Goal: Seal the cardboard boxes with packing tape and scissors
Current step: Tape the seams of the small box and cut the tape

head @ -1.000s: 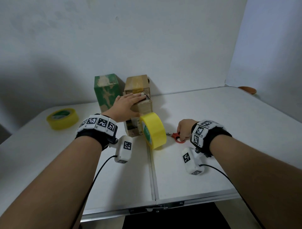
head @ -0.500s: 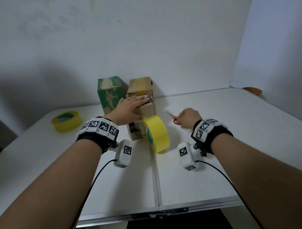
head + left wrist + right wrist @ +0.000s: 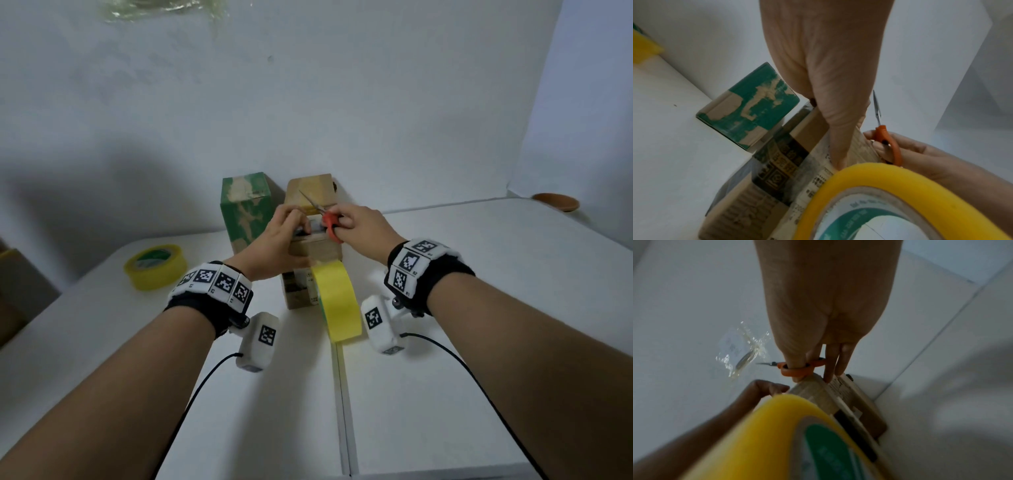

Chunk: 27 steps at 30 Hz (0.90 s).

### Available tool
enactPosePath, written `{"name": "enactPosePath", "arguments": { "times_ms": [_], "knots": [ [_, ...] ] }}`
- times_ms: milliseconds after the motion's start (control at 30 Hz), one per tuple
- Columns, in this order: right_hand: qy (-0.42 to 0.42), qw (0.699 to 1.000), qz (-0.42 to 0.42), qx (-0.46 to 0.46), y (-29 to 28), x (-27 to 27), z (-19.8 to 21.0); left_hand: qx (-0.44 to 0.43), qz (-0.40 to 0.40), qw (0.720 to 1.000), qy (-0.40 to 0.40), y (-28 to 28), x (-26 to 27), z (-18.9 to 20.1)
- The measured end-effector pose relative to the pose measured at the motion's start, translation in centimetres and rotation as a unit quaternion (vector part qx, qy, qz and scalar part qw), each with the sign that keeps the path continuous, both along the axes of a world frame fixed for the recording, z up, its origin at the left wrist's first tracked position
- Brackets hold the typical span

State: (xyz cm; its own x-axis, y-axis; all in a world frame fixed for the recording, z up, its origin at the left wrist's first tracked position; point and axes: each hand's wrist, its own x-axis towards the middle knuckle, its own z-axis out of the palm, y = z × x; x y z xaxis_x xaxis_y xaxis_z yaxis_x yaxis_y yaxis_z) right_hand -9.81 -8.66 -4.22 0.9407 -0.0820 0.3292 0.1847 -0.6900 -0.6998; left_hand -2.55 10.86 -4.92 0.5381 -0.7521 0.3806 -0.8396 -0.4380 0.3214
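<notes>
Atop brown box (image 3: 322,251), left hand (image 3: 277,240) clasping, right hand (image 3: 363,226) gripping scissors (image 3: 330,222)

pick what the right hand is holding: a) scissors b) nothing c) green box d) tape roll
a: the right hand grips the scissors by their orange handles, while the left hand holds the box.
</notes>
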Motion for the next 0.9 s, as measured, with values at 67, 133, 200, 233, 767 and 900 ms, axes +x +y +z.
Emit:
{"name": "enactPosePath", "arguments": {
  "times_ms": [67,133,200,233,767,900],
  "knots": [
    [-0.012,1.000,-0.005,-0.025,0.1,-0.4,-0.1,0.031,0.030,0.999,-0.010,0.1,0.3,0.0],
    [-0.017,0.998,-0.019,-0.049,0.4,-0.6,-0.1,0.071,0.070,0.995,-0.008,0.2,0.1,0.4],
    [-0.014,0.997,-0.030,-0.072,0.5,-0.7,-0.1,0.111,0.074,0.991,0.016,0.5,-0.3,1.4],
    [-0.012,0.996,-0.035,-0.080,0.5,-0.7,0.0,0.122,0.067,0.990,0.031,0.8,-0.7,1.9],
    [0.025,0.998,-0.042,-0.028,1.8,-0.8,0.9,-0.136,0.144,0.823,0.532,0.1,-7.0,2.0],
    [0.040,0.998,-0.036,-0.016,1.5,-1.1,1.4,-0.135,0.144,0.823,0.532,0.0,-6.2,1.5]
  ]
}}
